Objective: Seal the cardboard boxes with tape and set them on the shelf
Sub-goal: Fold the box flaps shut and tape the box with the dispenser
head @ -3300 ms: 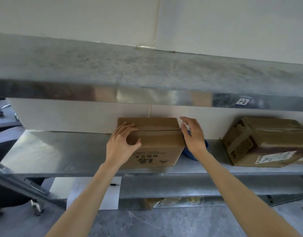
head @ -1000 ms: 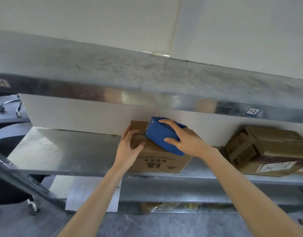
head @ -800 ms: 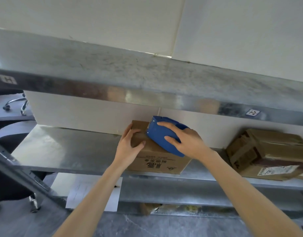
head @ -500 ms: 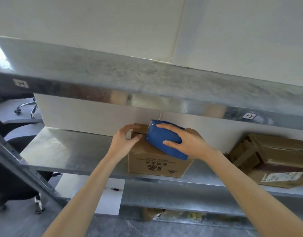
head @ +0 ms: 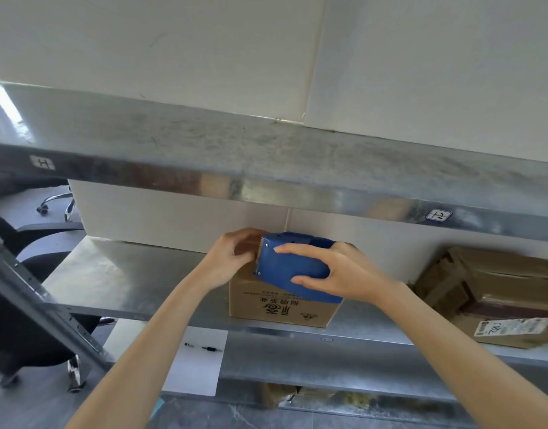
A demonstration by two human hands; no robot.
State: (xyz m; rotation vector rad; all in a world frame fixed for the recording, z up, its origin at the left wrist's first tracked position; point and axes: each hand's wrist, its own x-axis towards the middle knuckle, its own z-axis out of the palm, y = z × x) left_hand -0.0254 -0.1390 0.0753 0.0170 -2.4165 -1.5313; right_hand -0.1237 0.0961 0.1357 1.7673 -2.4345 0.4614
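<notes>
While the shelf [head: 127, 283] carries a taped box [head: 499, 289] at right, that one looks finished | cardboard box [head: 282, 305] sits mid-shelf, top seam apparently not yet taped | tape dispenser [head: 294, 264] rests on its top | right hand [head: 344, 274] fingers clamped round dispenser | left hand [head: 232, 258] fingers curled over box's top left edge | left: run the tape

Right hand [head: 344, 274] gripping blue dispenser [head: 289, 263], atop box [head: 266, 308]
</notes>
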